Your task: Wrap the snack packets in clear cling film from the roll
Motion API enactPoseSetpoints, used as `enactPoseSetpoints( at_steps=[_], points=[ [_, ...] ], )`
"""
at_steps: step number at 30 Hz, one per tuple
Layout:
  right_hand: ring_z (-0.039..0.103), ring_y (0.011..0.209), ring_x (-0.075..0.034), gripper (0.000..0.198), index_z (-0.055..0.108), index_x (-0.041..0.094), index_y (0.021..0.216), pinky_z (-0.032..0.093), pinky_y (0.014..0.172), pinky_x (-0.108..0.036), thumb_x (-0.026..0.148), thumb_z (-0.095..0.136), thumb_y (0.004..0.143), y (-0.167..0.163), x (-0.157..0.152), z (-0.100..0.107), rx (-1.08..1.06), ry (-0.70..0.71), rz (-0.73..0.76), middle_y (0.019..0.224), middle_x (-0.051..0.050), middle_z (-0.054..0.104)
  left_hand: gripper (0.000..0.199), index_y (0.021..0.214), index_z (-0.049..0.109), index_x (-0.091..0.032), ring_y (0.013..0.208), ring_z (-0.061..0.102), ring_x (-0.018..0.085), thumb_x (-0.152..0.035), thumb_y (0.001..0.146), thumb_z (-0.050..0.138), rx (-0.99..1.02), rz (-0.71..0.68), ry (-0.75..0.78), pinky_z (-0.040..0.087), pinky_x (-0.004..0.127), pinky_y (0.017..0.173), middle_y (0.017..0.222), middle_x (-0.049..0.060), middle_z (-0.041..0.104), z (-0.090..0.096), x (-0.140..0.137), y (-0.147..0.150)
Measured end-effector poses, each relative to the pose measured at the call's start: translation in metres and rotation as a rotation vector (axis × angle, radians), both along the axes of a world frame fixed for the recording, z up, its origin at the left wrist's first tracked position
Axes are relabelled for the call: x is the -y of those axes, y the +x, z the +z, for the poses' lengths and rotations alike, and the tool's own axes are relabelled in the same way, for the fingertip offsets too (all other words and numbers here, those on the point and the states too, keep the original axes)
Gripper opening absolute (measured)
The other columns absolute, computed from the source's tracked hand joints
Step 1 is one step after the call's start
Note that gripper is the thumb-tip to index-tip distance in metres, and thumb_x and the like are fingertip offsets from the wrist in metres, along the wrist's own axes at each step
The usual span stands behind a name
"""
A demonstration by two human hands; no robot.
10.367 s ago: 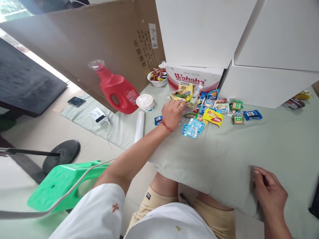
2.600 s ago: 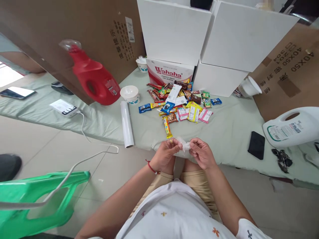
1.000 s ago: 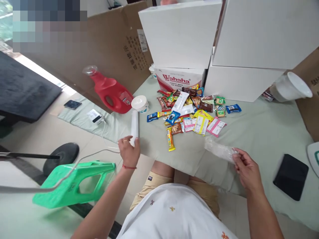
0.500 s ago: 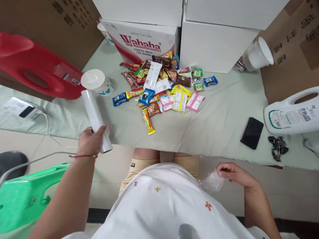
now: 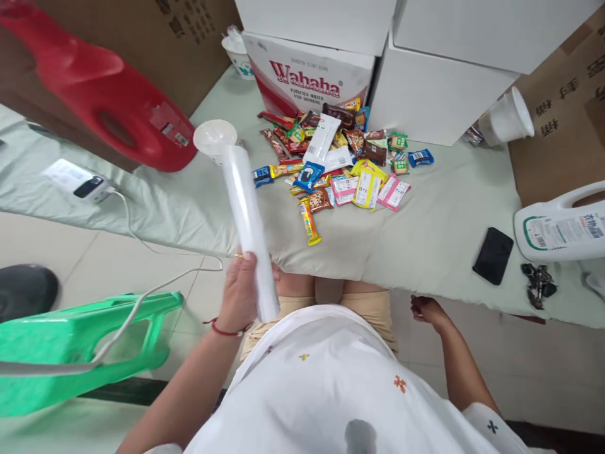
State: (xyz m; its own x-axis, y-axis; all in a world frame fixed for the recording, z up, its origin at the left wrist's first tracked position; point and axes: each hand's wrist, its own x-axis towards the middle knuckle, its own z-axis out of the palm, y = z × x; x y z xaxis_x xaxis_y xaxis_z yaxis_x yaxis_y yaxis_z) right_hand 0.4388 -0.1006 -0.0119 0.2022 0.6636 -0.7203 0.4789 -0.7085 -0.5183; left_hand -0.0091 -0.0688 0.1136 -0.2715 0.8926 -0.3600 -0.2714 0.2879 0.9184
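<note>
A roll of clear plastic wrap (image 5: 249, 233) stands tilted over the table's front edge, with my left hand (image 5: 243, 287) wrapped around its lower half. The roll's upper end overlaps a paper cup (image 5: 215, 139) on the table. Below the front edge to the right is my right hand (image 5: 425, 309), its fingers curled and nothing visible in them. A heap of wrapped snacks (image 5: 326, 157) lies on the table between the hands, against a white Wahaba-like printed carton (image 5: 309, 79).
White boxes (image 5: 439, 88) stand behind the snacks. A red jug (image 5: 137, 132) is at left, beside a white device (image 5: 75, 180) with a cable. On the right are a phone (image 5: 493, 255), keys (image 5: 537, 284), a white bottle (image 5: 562, 227) and a plastic cup (image 5: 510, 116). A green stool (image 5: 94, 340) stands on the floor.
My left hand has brought the plastic wrap roll rightward, nearer my body. The crumpled clear plastic in my right hand is no longer visible. The view has shifted left.
</note>
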Motion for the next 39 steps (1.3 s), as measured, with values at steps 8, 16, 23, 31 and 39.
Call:
enactPoseSetpoints(
  at_steps=[8,16,23,31,39],
  points=[
    [0.059,0.067,-0.014,0.044,0.073,0.019,0.090,0.051,0.062,-0.027,0.061,0.065,0.092,-0.114,-0.025,0.115,-0.610,0.278,0.342,0.080,-0.004,0.068,0.049,0.099,0.048,-0.025,0.058,0.058,0.012,-0.070,0.089,0.063,0.114,-0.293,0.061,0.044,0.022,0.054,0.069,-0.004,0.066,-0.018,0.001,0.034],
    [0.063,0.095,-0.021,0.059,0.057,0.024,0.118,0.056,0.067,-0.031,0.076,0.046,0.094,-0.260,-0.085,0.108,-0.569,0.732,0.113,0.111,-0.008,0.065,0.044,0.106,0.054,-0.022,0.070,0.060,0.015,-0.062,0.092,0.064,-0.177,-0.205,0.114,0.048,0.026,0.065,0.082,0.000,0.065,-0.032,0.001,0.050],
    [0.040,0.059,-0.014,0.049,0.033,0.026,0.073,0.033,0.060,-0.029,0.064,0.036,0.103,-0.273,-0.106,0.109,-0.142,1.059,0.243,0.062,0.005,0.042,0.036,0.100,0.058,-0.020,0.074,0.053,0.015,-0.053,0.090,0.068,-0.417,-0.189,0.150,0.044,0.028,0.070,0.085,0.000,0.062,-0.029,0.002,0.056],
    [0.036,0.050,-0.010,0.057,0.034,0.026,0.074,0.030,0.046,-0.023,0.077,0.054,0.089,-0.244,-0.129,0.094,-0.625,0.781,-0.139,0.062,0.008,0.036,0.047,0.099,0.055,-0.023,0.067,0.047,0.012,-0.066,0.085,0.070,0.116,-0.199,0.101,0.042,0.025,0.064,0.076,-0.004,0.053,-0.039,-0.002,0.052],
    [0.051,0.063,-0.016,0.047,0.053,0.024,0.079,0.039,0.058,-0.027,0.064,0.039,0.101,-0.266,-0.114,0.094,-0.103,0.903,0.179,0.066,0.001,0.056,0.045,0.099,0.063,-0.021,0.088,0.058,0.017,-0.062,0.083,0.075,0.119,-0.121,0.123,0.047,0.028,0.081,0.094,0.000,0.066,-0.048,-0.002,0.069]
  ],
)
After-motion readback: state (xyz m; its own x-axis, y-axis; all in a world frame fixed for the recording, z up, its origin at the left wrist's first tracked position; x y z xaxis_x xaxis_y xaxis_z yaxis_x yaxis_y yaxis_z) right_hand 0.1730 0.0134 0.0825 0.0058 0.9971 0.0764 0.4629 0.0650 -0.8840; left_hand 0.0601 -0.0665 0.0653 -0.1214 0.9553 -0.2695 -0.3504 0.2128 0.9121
